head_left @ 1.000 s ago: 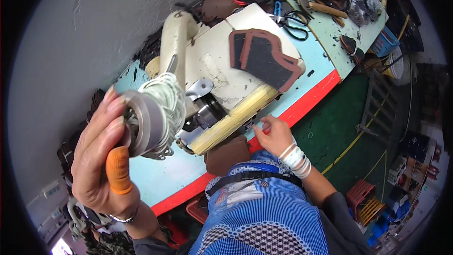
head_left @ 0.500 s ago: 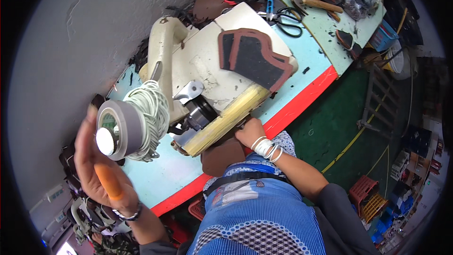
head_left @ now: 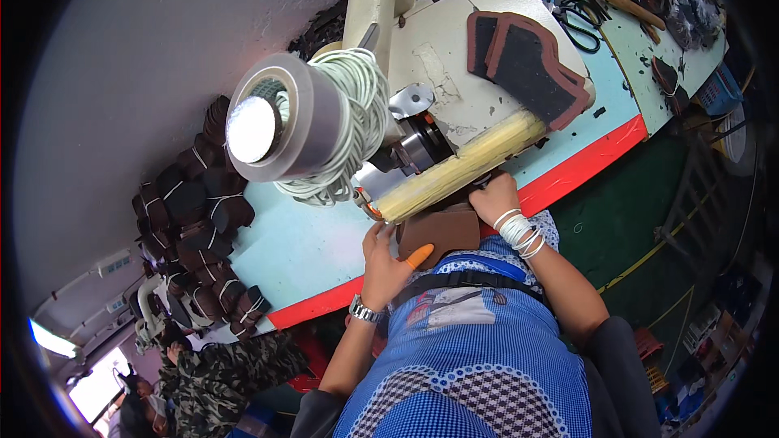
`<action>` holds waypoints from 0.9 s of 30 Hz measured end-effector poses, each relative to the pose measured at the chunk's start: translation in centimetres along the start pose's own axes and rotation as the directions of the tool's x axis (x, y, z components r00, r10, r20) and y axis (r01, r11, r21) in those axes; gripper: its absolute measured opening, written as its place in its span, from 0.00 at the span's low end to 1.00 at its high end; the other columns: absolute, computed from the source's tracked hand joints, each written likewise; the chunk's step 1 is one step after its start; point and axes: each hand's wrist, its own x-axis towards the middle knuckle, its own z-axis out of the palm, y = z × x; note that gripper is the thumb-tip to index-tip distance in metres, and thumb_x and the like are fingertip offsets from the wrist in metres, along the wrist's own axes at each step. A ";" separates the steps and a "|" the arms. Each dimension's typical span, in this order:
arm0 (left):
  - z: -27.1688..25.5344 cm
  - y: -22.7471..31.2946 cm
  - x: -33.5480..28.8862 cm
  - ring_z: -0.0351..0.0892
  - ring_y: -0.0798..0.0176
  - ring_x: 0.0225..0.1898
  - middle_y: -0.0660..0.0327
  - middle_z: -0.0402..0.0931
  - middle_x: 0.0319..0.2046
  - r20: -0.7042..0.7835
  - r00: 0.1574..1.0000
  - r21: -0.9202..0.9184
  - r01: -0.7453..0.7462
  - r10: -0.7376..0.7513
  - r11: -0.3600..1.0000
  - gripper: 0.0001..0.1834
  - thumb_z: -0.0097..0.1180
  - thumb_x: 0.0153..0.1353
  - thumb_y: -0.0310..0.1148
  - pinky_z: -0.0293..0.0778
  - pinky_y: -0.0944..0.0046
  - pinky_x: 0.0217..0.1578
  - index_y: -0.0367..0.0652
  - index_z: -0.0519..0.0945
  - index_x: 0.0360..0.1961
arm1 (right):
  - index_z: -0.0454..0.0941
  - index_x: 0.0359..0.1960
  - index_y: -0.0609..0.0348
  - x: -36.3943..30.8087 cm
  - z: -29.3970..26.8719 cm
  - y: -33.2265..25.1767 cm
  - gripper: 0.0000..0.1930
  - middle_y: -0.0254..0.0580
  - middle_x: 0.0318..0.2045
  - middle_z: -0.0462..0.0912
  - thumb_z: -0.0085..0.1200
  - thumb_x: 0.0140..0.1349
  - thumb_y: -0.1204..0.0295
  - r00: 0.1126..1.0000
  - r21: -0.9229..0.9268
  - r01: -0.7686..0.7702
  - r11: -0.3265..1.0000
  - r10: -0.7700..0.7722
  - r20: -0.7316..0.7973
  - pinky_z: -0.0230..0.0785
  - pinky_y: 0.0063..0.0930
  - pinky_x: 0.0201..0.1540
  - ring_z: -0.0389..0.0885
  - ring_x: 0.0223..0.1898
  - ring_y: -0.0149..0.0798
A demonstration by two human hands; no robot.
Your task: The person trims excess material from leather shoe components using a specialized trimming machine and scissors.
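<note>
My left hand [head_left: 384,266], with an orange cover on its thumb and a metal watch at the wrist, is beside the left edge of brown flat pieces [head_left: 441,235] in front of my waist. Its fingers are apart; whether they touch the pieces I cannot tell. My right hand [head_left: 493,199], white cords round its wrist, is closed at their right edge, under a yellow padded bar [head_left: 462,169]. A dark thing shows at its fingers, too hidden to name. Above stands a cream sewing machine [head_left: 376,8] carrying a tape roll [head_left: 304,118] and a white cord bundle [head_left: 349,118].
Black panels with brown edging [head_left: 531,65] lie on the machine's bed. Scissors [head_left: 580,24] lie farther right. Tied brown bundles [head_left: 199,227] pile up at the left. A red strip [head_left: 584,162] edges the pale blue table. A person in camouflage clothing [head_left: 215,381] is at lower left.
My left hand has come from beside the tape roll down to the brown pieces. The view has shifted, bringing the tied bundles and the other person more into sight. My right hand stays under the bar.
</note>
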 end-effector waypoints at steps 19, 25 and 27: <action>-3.9 -2.3 2.1 0.75 0.66 0.42 0.55 0.76 0.43 0.474 0.880 -0.538 0.317 -0.031 0.781 0.34 0.69 0.45 0.35 0.71 0.66 0.45 0.30 0.70 0.51 | 0.76 0.40 0.71 -4.0 -1.4 -2.0 0.26 0.59 0.33 0.80 0.50 0.58 0.53 0.679 0.105 -0.014 0.994 -0.067 0.731 0.69 0.30 0.43 0.80 0.37 0.47; -8.1 -0.4 2.6 0.78 0.59 0.35 0.54 0.79 0.37 0.218 0.955 0.151 -0.237 0.202 0.960 0.15 0.60 0.53 0.32 0.73 0.66 0.38 0.37 0.79 0.41 | 0.77 0.39 0.69 -5.8 -3.7 -2.9 0.24 0.55 0.31 0.81 0.55 0.54 0.55 0.861 0.154 0.125 0.980 -0.185 0.474 0.73 0.35 0.37 0.82 0.32 0.47; -9.2 1.5 2.1 0.78 0.53 0.31 0.53 0.79 0.34 0.133 0.937 0.211 -0.345 0.323 0.915 0.11 0.58 0.55 0.33 0.72 0.67 0.34 0.36 0.81 0.36 | 0.77 0.38 0.71 -6.2 -5.4 -4.6 0.23 0.54 0.29 0.81 0.57 0.53 0.57 0.884 0.308 0.217 0.926 -0.320 0.340 0.73 0.36 0.39 0.81 0.31 0.48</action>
